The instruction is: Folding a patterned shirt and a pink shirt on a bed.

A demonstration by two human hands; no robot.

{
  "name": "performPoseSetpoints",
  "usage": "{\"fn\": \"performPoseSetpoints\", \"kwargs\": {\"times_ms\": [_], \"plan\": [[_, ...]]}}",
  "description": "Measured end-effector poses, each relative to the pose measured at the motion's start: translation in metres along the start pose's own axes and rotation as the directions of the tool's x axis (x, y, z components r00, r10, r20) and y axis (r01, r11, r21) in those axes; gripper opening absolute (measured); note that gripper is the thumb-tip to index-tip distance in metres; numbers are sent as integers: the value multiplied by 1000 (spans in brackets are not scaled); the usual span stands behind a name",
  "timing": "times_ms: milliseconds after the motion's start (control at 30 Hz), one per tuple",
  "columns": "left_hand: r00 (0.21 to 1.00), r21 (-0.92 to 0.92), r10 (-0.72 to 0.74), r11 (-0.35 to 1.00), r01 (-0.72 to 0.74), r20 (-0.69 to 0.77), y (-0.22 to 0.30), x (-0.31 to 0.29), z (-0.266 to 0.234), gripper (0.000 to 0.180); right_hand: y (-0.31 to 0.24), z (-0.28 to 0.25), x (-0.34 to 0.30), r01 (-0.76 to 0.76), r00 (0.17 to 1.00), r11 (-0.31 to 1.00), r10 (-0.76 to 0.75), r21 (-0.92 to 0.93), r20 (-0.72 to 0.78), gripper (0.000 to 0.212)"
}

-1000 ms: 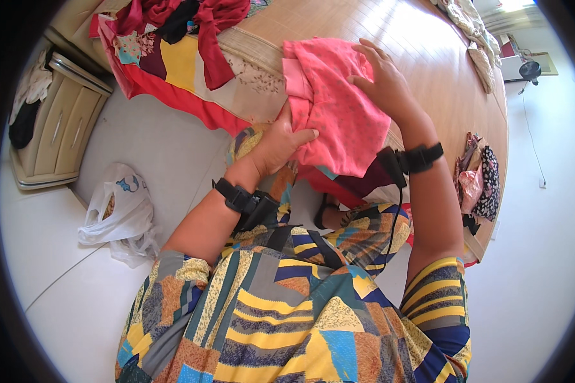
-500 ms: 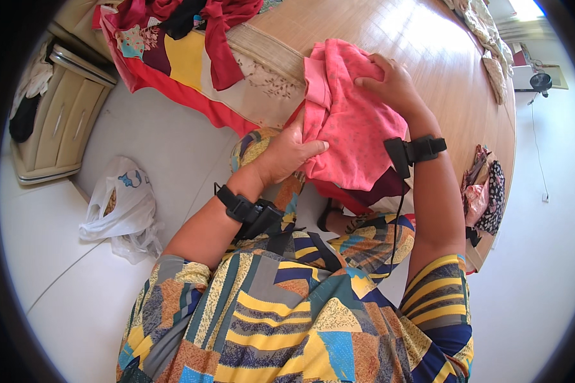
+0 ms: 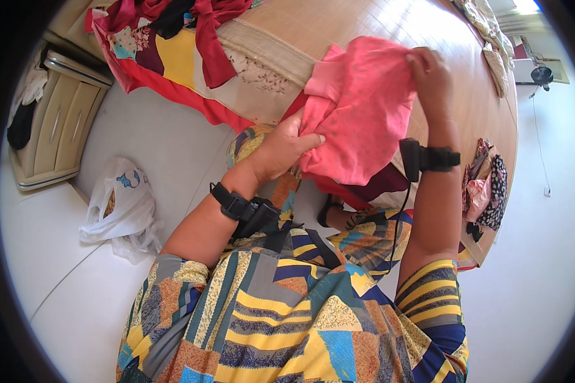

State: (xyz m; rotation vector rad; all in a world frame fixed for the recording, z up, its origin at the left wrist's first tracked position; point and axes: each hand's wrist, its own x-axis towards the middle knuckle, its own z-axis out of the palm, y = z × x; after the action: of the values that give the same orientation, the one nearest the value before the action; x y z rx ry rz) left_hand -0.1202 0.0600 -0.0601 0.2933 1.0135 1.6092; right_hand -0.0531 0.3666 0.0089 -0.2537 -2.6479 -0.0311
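Observation:
Between my two hands hangs a pink garment (image 3: 364,108) with a faint speckled print, partly folded, with a wide band at its upper left. My left hand (image 3: 286,145) grips its lower left edge, thumb on top and the fingers hidden beneath the cloth. At the upper right corner, my right hand (image 3: 431,80) pinches the fabric; its fingertips are slightly blurred. Below the garment, a dark maroon and red cloth (image 3: 380,185) shows over the bed's edge.
A wooden-looking mat (image 3: 287,25) covers the bed. Red and patchwork fabrics (image 3: 172,54) lie at the upper left, and a pile of clothes (image 3: 485,188) at the right edge. On the floor stands a white plastic bag (image 3: 121,204), near a beige cabinet (image 3: 61,121).
My right hand has moved up and to the right, drawing the garment's corner outward, so the cloth is spread wider and flatter. The left hand keeps its grip and has barely moved.

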Motion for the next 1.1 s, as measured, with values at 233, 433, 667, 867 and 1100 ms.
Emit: {"fn": "performPoseSetpoints", "kwargs": {"times_ms": [233, 433, 667, 867, 1100], "plan": [[997, -21, 82, 996, -82, 3, -14, 4, -6, 56, -34, 22, -34, -243, 969, 965, 247, 102, -28, 50], [998, -40, 61, 997, -61, 7, -12, 5, -5, 57, -43, 17, -104, -684, 704, 660, 709, 311, 44, 63], [999, -227, 49, 973, -49, -5, -8, 3, -3, 55, -96, -6, -169, -735, 522, 251, 803, 629, 289, 58], [994, -311, 54, 950, -22, 93, -4, -11, 2, 63, -137, -8, -180, -508, 469, -261, 715, 821, 518, 48], [981, -315, 81, 949, -22, 174, 23, -41, 37, 73, -163, -20, -188, -132, 527, -916, 260, 380, 809, 61]]}}
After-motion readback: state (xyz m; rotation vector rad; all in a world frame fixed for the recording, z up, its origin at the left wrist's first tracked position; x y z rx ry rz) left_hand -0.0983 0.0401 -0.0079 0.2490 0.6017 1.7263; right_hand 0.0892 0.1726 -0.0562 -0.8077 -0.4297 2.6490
